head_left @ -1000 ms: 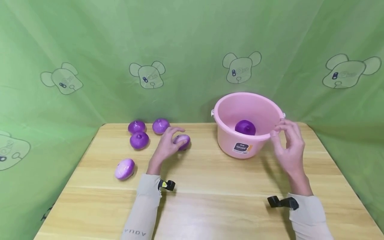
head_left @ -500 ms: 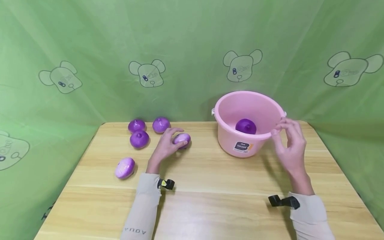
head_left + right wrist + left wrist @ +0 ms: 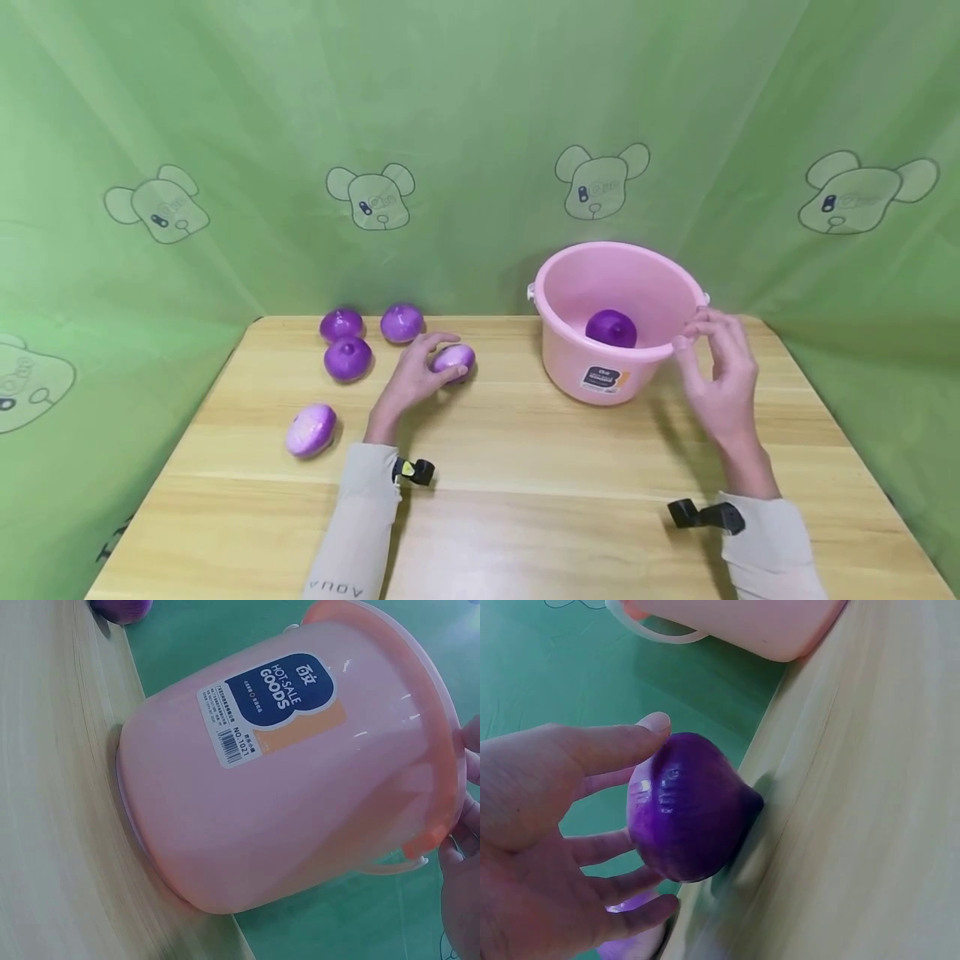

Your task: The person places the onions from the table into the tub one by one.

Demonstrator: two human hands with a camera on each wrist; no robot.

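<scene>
My left hand (image 3: 415, 377) holds a glossy purple onion (image 3: 454, 362) between thumb and fingers. In the left wrist view this onion (image 3: 690, 806) lies at the fingertips, its pointed end toward the tabletop and its paler end turned up in the head view. Over on the right, my right hand (image 3: 723, 379) pinches the near right rim of a pink bucket (image 3: 577, 367). The right wrist view shows fingers (image 3: 471, 769) at the rim, and a printed label on the bucket's side. Another purple onion (image 3: 611, 329) sits inside the bucket, its lower part hidden by the wall.
Left of my left hand, several more onions rest on the wooden table (image 3: 525, 500): two at the back edge, one onion (image 3: 348, 359) just in front of them, and a paler onion (image 3: 311, 431) nearer. A green curtain (image 3: 480, 100) hangs behind the table.
The head view has tipped slightly, so everything sits a little lower in it. Both hands, the held onion and the bucket keep nearly the same places.
</scene>
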